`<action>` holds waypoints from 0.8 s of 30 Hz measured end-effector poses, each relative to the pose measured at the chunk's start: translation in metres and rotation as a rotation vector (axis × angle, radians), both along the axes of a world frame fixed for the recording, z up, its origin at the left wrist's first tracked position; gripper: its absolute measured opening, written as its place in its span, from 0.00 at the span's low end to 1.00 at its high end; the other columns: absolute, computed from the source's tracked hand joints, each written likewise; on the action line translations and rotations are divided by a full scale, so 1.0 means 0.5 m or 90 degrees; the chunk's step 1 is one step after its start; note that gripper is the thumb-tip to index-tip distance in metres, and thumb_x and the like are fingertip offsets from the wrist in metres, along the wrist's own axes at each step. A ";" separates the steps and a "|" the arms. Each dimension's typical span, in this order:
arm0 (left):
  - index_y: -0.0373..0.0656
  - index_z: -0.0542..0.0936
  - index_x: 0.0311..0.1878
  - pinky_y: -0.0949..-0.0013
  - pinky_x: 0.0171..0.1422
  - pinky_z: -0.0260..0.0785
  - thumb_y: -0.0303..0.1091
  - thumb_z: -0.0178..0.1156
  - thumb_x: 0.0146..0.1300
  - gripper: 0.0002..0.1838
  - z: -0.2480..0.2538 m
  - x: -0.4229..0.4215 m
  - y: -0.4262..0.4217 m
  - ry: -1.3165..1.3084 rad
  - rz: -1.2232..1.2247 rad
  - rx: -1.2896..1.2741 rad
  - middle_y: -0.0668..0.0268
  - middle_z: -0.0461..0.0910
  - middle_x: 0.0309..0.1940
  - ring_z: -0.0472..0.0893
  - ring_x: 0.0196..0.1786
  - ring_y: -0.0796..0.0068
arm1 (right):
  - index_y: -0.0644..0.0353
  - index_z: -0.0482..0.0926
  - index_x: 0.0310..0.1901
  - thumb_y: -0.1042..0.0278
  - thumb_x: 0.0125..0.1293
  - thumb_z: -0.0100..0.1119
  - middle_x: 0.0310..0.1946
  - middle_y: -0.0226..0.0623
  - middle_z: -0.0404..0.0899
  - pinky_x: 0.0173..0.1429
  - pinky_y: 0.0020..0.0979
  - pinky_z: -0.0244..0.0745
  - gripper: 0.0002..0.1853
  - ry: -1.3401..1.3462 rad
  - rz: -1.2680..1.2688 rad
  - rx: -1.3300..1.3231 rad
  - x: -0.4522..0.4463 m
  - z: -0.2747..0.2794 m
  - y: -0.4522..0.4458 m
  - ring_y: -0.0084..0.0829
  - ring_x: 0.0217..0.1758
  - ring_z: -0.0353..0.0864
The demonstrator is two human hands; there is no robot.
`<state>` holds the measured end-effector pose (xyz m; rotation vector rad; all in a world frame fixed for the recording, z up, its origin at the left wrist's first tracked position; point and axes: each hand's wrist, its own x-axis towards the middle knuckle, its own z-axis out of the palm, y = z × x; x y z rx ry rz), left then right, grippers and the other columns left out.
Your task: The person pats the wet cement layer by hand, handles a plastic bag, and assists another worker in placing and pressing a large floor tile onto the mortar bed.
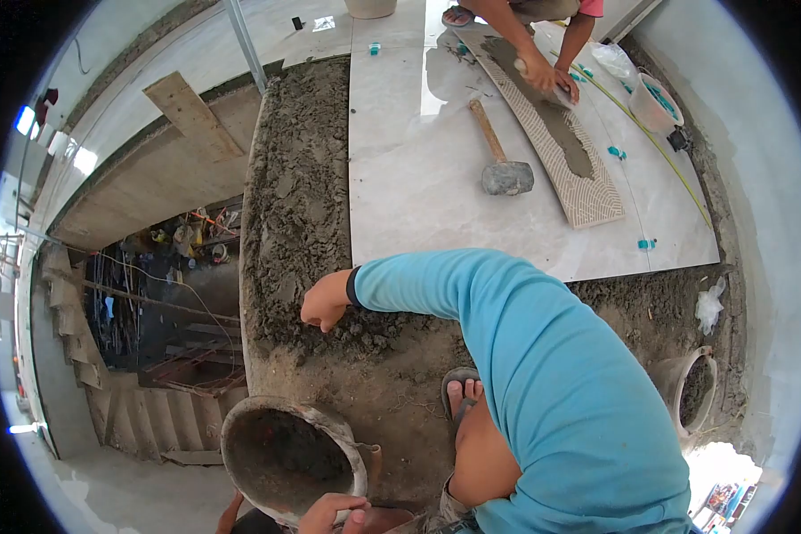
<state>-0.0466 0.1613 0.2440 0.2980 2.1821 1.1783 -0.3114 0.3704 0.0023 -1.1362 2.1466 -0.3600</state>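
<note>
My right hand (327, 301), at the end of a blue sleeve (436, 280), reaches over the rough wet mortar bed (295, 196). Its fingers are curled closed, and what they hold, if anything, is hidden. At the bottom edge, my left hand (334, 514) is partly cut off beside the rim of a mortar-smeared bucket (289, 458). The left fingers are bent; I cannot make out anything in them. Grey mortar lies inside that bucket. One sandalled foot (463, 392) rests on the dirt floor under my right arm.
Large pale tiles (409, 214) carry a rubber mallet (507, 176) and a plank-shaped tile (587, 191). A co-worker's hands (547, 78) spread adhesive on it. Left, an open stairwell (169, 303) drops away. Another bucket (685, 387) lies right, and a small bucket (657, 102) stands by the wall.
</note>
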 end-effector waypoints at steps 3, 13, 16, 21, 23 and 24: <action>0.35 0.79 0.43 0.68 0.45 0.70 0.37 0.58 0.69 0.13 0.004 -0.003 -0.002 -0.010 0.014 -0.024 0.60 0.80 0.36 0.78 0.39 0.70 | 0.60 0.78 0.39 0.57 0.67 0.57 0.35 0.40 0.79 0.40 0.46 0.72 0.13 -0.004 -0.008 -0.018 0.001 -0.004 -0.002 0.41 0.38 0.78; 0.36 0.79 0.44 0.68 0.46 0.70 0.37 0.57 0.70 0.12 -0.002 -0.003 -0.004 -0.007 -0.009 -0.008 0.61 0.80 0.37 0.79 0.40 0.69 | 0.59 0.78 0.42 0.56 0.68 0.56 0.37 0.41 0.78 0.42 0.46 0.72 0.14 -0.003 0.017 0.004 0.000 0.002 -0.006 0.41 0.39 0.77; 0.36 0.79 0.44 0.68 0.46 0.70 0.37 0.57 0.70 0.12 -0.004 -0.004 -0.009 -0.020 -0.017 -0.018 0.60 0.80 0.37 0.78 0.40 0.69 | 0.59 0.78 0.44 0.56 0.68 0.56 0.39 0.41 0.79 0.44 0.46 0.73 0.15 0.001 0.026 0.003 0.000 0.000 -0.004 0.41 0.41 0.78; 0.36 0.79 0.44 0.68 0.45 0.70 0.37 0.56 0.70 0.12 -0.008 -0.003 -0.015 -0.035 -0.021 -0.030 0.60 0.79 0.37 0.78 0.39 0.69 | 0.59 0.78 0.45 0.57 0.67 0.57 0.42 0.42 0.80 0.47 0.46 0.74 0.14 -0.002 0.011 0.015 0.007 0.014 -0.005 0.43 0.46 0.79; 0.36 0.79 0.45 0.68 0.45 0.70 0.37 0.56 0.70 0.12 -0.010 -0.004 -0.014 -0.020 -0.026 -0.032 0.60 0.79 0.37 0.78 0.40 0.69 | 0.60 0.78 0.45 0.57 0.67 0.57 0.42 0.42 0.80 0.46 0.46 0.75 0.14 0.006 0.026 0.020 0.004 0.013 -0.008 0.43 0.46 0.79; 0.37 0.79 0.45 0.68 0.45 0.70 0.37 0.56 0.70 0.12 -0.011 -0.005 -0.013 -0.005 -0.030 -0.032 0.60 0.79 0.38 0.78 0.40 0.70 | 0.60 0.78 0.45 0.57 0.67 0.57 0.42 0.42 0.80 0.46 0.46 0.75 0.14 0.006 0.026 0.019 0.003 0.011 -0.010 0.43 0.46 0.79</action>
